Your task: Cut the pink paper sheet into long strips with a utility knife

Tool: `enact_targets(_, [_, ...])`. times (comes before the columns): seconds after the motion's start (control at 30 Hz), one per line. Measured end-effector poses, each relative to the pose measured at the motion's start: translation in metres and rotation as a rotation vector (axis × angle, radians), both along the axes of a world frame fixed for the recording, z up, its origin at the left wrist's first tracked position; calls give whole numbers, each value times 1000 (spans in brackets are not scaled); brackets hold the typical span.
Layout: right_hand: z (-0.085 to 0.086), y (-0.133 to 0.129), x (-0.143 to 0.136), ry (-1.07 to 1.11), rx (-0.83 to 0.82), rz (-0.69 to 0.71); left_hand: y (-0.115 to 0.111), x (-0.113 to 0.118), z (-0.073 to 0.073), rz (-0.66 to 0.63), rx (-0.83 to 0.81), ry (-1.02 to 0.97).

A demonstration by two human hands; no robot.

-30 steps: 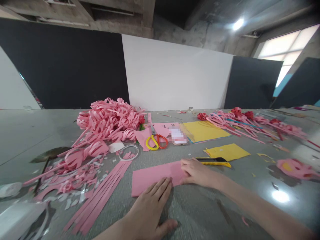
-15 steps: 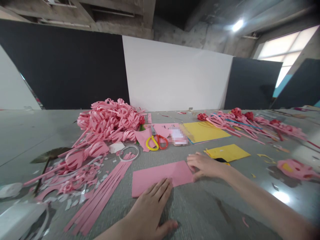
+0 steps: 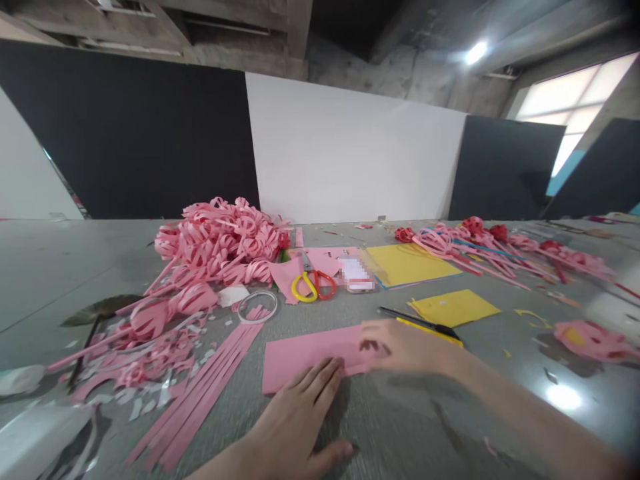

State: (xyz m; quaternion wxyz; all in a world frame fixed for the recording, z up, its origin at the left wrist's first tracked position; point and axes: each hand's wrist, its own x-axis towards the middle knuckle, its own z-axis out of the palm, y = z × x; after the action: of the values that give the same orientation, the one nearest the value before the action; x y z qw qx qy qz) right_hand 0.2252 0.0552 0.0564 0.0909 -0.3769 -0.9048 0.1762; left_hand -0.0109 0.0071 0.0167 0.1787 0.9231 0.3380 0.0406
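A folded-looking pink paper sheet [image 3: 305,350] lies flat on the grey floor in front of me. My left hand [image 3: 305,400] rests flat on its lower edge, fingers stretched out and thumb spread to the side. At the sheet's right end, my right hand [image 3: 400,345] has its fingers curled over the paper, with pink showing between fingers and thumb. Just beyond that wrist lies a utility knife [image 3: 425,321] with a dark body, beside a yellow strip. Scissors [image 3: 314,285] with one yellow and one red handle lie farther off.
Pink paper strips [image 3: 210,387] and a tape roll [image 3: 257,307] lie left, before a heap of pink curled paper [image 3: 220,240]. A phone [image 3: 357,275], yellow sheets [image 3: 413,263] and paper flowers on stems [image 3: 480,247] lie beyond and right. A white panel [image 3: 355,147] stands behind.
My right hand has moved left from the pink sheet's right edge onto its end, and its fingers have curled. More of the utility knife now shows. My left hand stays in place.
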Motion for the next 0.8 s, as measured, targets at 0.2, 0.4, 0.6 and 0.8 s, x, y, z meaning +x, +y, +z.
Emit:
enact_targets(0.2, [-23, -9, -24, -29, -72, -57, 3, -1, -10, 170, 210, -113])
enact_targets(0.4, [-21, 2, -8, -51, -114, -54, 23, -10, 2, 325, 186, -154])
enact_targets(0.6, [-27, -3, -17, -36, -22, -118, 30, -13, 0, 363, 51, -247])
enact_targets(0.8, [-51, -10, -35, 84, 163, -158, 29, -10, -3, 394, 83, -228])
